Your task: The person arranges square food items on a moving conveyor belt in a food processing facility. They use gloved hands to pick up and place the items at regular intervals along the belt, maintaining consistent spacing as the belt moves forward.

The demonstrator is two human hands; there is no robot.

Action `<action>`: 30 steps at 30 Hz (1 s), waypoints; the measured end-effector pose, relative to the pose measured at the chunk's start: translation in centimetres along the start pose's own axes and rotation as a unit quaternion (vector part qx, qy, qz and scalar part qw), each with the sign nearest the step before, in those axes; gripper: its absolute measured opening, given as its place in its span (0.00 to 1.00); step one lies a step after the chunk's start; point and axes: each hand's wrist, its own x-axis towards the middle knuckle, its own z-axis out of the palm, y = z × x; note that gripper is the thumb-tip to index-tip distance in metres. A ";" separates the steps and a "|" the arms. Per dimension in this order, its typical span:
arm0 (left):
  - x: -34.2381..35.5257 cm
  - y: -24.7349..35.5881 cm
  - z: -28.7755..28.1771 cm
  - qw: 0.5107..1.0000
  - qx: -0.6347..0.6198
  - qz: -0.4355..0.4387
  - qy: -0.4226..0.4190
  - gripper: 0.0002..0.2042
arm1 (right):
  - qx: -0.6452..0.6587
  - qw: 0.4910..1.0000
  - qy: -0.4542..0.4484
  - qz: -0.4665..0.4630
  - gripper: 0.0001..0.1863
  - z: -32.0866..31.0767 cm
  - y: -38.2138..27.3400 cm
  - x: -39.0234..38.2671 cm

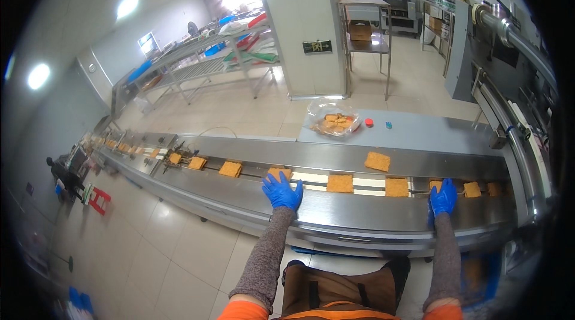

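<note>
From my remote seat I'm watching flat, square, golden-orange crumb-textured pieces (340,184) sitting in a row along the pale slotted track (308,178) of a long, silver steel conveyor (341,207). Main risk, IMO: the blue-gloved L hand (282,193) is covering the near edge of one piece (280,173), so pressing too hard could crack it or knock it skew, b/c it's looking brittle. Same on the R: the blue-gloved R hand (444,197) is partly hiding another piece (435,184), & a fingertip straying into the slots could snag if the line's running (can't tell from here). One loose square piece (378,161) is lying off-track on the far steel ledge; a careless sleeve could brush it.

Pose-wise: both mottled grey-brown sleeves (263,254) are reaching from the near side, hands well apart w/ two pieces lying between. L fingers are spreading wide, palm down, not clamping anything. R fingers are pointing far, approx. together; can't tell if they're pinching.
</note>
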 end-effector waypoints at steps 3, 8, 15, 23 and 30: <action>-0.1 -0.1 0.2 0.999 -0.004 0.015 0.039 0.41 | 0.008 1.000 0.022 -0.020 0.26 0.1 -0.1 0.1; 0.3 -0.2 -0.9 0.992 -0.089 0.090 -0.003 0.31 | 0.037 0.997 0.042 -0.053 0.19 0.7 0.1 -0.1; 0.5 -0.3 -0.2 0.983 -0.124 0.125 0.054 0.27 | 0.018 0.998 -0.057 0.036 0.21 0.9 0.9 0.0; -0.2 -1.0 0.9 0.957 0.040 0.125 0.260 0.27 | -0.017 0.999 0.038 -0.018 0.30 2.0 0.9 -0.1; -0.2 0.0 -0.5 0.971 -0.144 0.154 0.115 0.21 | 0.046 0.990 0.107 -0.080 0.17 1.9 0.6 -0.1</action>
